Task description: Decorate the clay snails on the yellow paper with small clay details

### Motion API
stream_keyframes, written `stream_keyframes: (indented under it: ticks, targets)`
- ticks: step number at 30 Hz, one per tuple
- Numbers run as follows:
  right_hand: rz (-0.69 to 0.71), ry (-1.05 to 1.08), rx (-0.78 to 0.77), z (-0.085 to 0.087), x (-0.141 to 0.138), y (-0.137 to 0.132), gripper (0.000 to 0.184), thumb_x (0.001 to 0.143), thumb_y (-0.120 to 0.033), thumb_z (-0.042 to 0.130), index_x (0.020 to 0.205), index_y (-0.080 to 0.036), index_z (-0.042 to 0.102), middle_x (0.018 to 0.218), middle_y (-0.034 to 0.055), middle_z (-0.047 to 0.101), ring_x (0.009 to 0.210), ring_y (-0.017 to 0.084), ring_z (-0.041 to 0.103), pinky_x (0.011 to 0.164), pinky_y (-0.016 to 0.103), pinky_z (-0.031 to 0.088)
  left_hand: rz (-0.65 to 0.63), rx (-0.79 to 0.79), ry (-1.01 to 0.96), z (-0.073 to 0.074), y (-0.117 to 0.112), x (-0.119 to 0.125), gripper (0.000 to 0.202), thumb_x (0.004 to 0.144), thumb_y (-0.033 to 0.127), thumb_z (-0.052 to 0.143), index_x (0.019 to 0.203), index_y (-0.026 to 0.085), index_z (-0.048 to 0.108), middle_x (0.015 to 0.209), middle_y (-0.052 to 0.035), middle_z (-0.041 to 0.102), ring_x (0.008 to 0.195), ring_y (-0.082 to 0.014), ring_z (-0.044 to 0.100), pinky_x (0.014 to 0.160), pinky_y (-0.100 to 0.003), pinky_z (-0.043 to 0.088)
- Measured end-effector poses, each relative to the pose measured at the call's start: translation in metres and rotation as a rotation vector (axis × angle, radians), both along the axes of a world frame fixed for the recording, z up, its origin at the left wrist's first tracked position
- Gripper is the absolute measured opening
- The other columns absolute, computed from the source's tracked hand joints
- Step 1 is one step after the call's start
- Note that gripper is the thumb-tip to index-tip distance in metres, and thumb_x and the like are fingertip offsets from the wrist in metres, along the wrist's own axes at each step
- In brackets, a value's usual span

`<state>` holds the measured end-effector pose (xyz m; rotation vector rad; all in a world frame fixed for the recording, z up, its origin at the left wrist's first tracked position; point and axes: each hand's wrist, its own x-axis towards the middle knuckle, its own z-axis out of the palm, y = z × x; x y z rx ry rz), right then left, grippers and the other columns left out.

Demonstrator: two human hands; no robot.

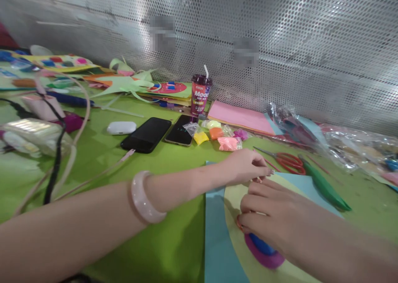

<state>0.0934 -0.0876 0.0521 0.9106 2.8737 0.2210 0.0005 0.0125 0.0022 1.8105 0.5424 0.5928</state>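
As a purple piece (268, 260) and a blue piece (262, 245) are lying on the pale yellow paper (231, 204), the right hand (276, 210) is partly covering them, and the left hand (245, 167) is resting right by its fingertips. Both are holding their fingers bent; whether they're pinching anything, I cannot tell! Good work is calling, I'd judge, for light fingertips, flat paper and a right palm lifted clear of the blue piece. Underneath, a teal sheet (214, 233) is covering some green table (183, 237); red-handled scissors (289, 162) are lying just beyond, while 2 phones (147, 134) and 1 cup (199, 95) are sitting farther back.
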Motion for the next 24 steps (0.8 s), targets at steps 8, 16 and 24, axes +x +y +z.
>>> stream_keyframes:
  ticks: [8,16,24]
  targets:
    - [0.035,-0.037,0.011,-0.0028,-0.0009,0.0041,0.012,0.072,-0.01,0.065,0.065,-0.019,0.061,0.065,-0.0011,0.058,0.064,0.016,0.049,0.061,0.032,0.036,-0.005,0.054,0.004,0.0018,-0.0005,-0.001,0.019,0.075,0.032,0.053,0.07,0.014,0.057,0.07,-0.0022,0.061,0.063,-0.0108,0.054,0.054,-0.021,0.042]
    - [0.043,-0.02,0.026,-0.0082,-0.0008,0.0046,0.013,0.075,-0.009,0.061,0.066,-0.019,0.062,0.064,-0.0008,0.058,0.064,0.016,0.048,0.061,0.032,0.035,-0.001,0.095,0.002,0.0006,-0.0002,-0.0019,0.021,0.076,0.034,0.052,0.07,0.014,0.057,0.071,-0.0019,0.062,0.064,-0.0113,0.055,0.056,-0.021,0.042]
    - [0.045,-0.005,0.072,-0.0053,-0.0033,0.0041,0.015,0.068,-0.005,0.063,0.062,-0.018,0.058,0.064,-0.0019,0.058,0.062,0.016,0.049,0.06,0.032,0.036,-0.006,0.109,-0.007,-0.0013,0.0009,0.0003,0.022,0.076,0.035,0.052,0.07,0.014,0.057,0.071,-0.0027,0.063,0.065,-0.0119,0.056,0.056,-0.021,0.042]
